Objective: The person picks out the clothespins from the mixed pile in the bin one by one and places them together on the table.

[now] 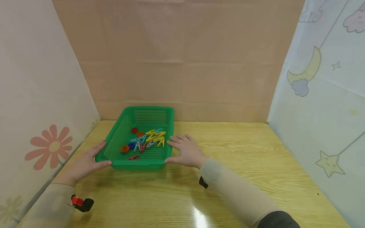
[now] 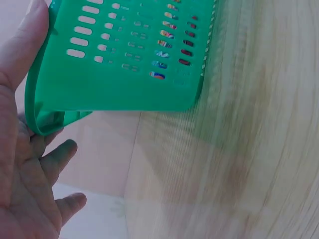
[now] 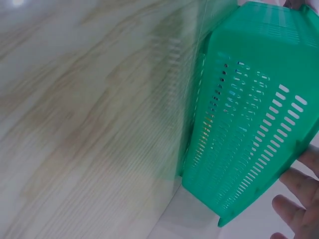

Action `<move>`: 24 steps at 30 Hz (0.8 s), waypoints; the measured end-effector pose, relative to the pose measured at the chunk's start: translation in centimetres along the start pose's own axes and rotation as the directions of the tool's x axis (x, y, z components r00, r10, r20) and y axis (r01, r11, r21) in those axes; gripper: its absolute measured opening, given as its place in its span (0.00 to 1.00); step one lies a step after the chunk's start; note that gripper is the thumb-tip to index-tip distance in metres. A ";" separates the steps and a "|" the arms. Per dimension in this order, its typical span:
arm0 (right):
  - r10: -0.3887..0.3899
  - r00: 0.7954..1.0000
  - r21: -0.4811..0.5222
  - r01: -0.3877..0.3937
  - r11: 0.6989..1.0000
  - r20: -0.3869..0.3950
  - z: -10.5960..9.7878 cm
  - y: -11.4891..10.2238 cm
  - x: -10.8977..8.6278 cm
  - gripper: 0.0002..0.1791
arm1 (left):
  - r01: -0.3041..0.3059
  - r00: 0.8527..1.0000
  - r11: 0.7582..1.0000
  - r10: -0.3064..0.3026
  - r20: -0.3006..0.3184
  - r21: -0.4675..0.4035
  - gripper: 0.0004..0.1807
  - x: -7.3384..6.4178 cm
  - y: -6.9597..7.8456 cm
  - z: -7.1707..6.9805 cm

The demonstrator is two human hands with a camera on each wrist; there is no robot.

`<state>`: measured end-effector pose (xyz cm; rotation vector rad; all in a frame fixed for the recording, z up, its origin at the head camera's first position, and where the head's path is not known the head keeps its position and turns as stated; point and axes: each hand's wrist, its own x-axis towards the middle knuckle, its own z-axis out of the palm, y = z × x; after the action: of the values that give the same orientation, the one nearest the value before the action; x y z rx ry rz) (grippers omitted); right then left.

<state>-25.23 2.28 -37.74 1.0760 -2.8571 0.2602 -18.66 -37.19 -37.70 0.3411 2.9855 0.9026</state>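
Observation:
A green slotted plastic basket point(image 1: 138, 163) stands on the wooden table, back and left of its middle. Inside lie several small clothespins point(image 1: 155, 136) in yellow, blue, red and pale grey, with a few round caps point(image 1: 124, 148) in orange, red and blue. My left hand point(image 1: 85, 164) touches the basket's near left corner, thumb at the front rim and fingers along the left side. At the near right corner, my right hand point(image 1: 186, 152) rests its thumb and spread, fairly straight fingers against the rim. Fingertips point(image 3: 294, 181) show at the rim in the right wrist view.
The wooden table point(image 1: 228, 177) extends to the right and toward me. A brown paper-like backdrop point(image 1: 182, 63) rises behind it. White patterned side walls stand at left point(image 1: 37, 79) and right point(image 1: 328, 110), the left one close to my left arm.

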 end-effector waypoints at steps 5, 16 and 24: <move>-0.002 1.000 0.017 0.003 1.000 -0.014 -0.2 1.3 -1.1 0.49 | -0.005 1.000 1.000 0.005 -0.001 -0.009 0.54 0.6 1.2 1.0; -0.005 1.000 0.050 0.007 0.999 -0.027 -1.0 4.0 -3.4 0.51 | -0.018 1.000 0.999 0.018 -0.009 0.026 0.56 1.4 4.1 2.8; 0.009 1.000 0.083 -0.007 0.996 -0.028 -1.4 5.9 -5.4 0.48 | -0.020 0.999 0.998 0.022 -0.025 0.060 0.59 1.8 6.3 4.4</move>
<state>-25.07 10.35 -37.84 1.0664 -2.8491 0.3952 -18.87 -29.32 -37.79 0.3654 3.0434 0.8265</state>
